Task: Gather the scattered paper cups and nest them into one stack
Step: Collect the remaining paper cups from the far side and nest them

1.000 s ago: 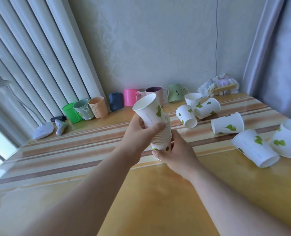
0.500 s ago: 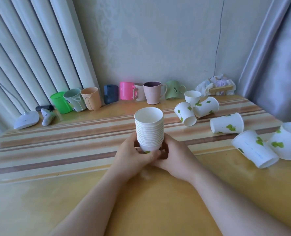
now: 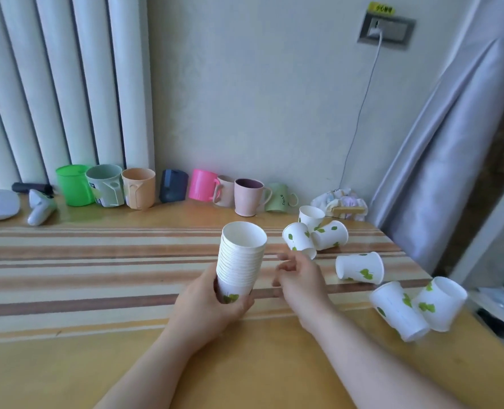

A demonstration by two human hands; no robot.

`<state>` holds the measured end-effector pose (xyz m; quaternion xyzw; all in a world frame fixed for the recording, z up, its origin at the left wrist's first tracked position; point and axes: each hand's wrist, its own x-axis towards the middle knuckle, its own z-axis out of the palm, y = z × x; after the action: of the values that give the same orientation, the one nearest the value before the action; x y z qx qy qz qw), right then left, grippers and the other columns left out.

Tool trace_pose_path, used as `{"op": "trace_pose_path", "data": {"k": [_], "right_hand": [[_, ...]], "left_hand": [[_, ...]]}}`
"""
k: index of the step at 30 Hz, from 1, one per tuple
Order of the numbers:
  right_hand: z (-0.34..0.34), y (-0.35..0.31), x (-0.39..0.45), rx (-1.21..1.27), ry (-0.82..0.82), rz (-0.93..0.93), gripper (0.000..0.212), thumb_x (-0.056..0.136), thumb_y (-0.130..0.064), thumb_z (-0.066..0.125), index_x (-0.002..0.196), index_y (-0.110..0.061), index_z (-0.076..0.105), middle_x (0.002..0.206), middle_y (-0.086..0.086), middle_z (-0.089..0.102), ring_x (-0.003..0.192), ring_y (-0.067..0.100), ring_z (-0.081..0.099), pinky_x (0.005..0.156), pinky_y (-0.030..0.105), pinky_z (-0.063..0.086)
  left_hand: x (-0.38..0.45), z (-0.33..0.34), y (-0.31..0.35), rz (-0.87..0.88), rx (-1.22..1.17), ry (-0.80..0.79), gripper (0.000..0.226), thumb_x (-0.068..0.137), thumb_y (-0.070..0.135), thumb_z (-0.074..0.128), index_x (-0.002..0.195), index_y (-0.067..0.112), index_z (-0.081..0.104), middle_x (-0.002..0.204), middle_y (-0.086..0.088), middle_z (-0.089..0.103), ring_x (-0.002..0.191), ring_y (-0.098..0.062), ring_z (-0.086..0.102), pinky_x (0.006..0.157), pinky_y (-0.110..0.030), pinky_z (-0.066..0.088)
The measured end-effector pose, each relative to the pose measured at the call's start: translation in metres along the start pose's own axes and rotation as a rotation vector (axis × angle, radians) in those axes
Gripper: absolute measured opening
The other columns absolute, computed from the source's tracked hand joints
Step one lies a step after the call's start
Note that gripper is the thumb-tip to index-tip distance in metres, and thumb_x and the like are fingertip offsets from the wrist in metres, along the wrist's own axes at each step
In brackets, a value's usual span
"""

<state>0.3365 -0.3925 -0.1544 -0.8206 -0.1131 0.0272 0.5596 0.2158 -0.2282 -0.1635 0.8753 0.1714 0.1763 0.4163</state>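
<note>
The stack (image 3: 240, 262) stands upright, mouth up, its base clamped in the left hand (image 3: 208, 308); the right hand (image 3: 299, 278) hovers beside, fingers loosely apart, above the striped counter (image 3: 97, 261).

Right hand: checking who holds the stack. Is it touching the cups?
Apart. The head view shows striped table between the right hand and the stack; the left hand grips it.
</note>
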Motion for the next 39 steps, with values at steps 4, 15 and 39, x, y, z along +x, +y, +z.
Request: {"op": "trace_pose_path", "data": {"k": [4, 15, 39], "right_hand": [[-0.021, -0.006, 0.035, -0.269, 0.217, -0.226, 0.032, 0.091, -0.004, 0.067, 0.115, -0.026, 0.065, 0.116, 0.001, 0.059, 0.094, 0.023, 0.060, 0.086, 0.034, 0.048], [-0.004, 0.014, 0.106, -0.813, 0.112, -0.096, 0.039, 0.107, -0.038, 0.054, 0.136, -0.013, 0.044, 0.134, 0.021, 0.051, 0.120, 0.046, 0.056, 0.089, 0.048, 0.052], [-0.062, 0.017, -0.016, 0.671, 0.072, 0.129, 0.039, 0.089, -0.006, 0.084, 0.122, -0.022, 0.069, 0.128, 0.005, 0.078, 0.117, 0.027, 0.073, 0.098, 0.042, 0.057]], "left_hand": [[-0.001, 0.003, -0.004, 0.009, -0.003, 0.003, 0.041, 0.076, 0.056, 0.084, 0.103, 0.039, 0.057, 0.089, 0.016, 0.070, 0.087, -0.003, 0.064, 0.074, -0.031, 0.055], [0.004, 0.009, -0.006, 0.052, -0.025, 0.046, 0.047, 0.065, 0.068, 0.077, 0.101, 0.043, 0.060, 0.097, 0.034, 0.066, 0.081, -0.003, 0.068, 0.072, -0.033, 0.060], [0.002, 0.006, -0.007, 0.137, 0.040, -0.031, 0.062, 0.063, 0.063, 0.082, 0.120, 0.052, 0.062, 0.097, 0.023, 0.071, 0.097, -0.006, 0.063, 0.079, -0.031, 0.052]]}}
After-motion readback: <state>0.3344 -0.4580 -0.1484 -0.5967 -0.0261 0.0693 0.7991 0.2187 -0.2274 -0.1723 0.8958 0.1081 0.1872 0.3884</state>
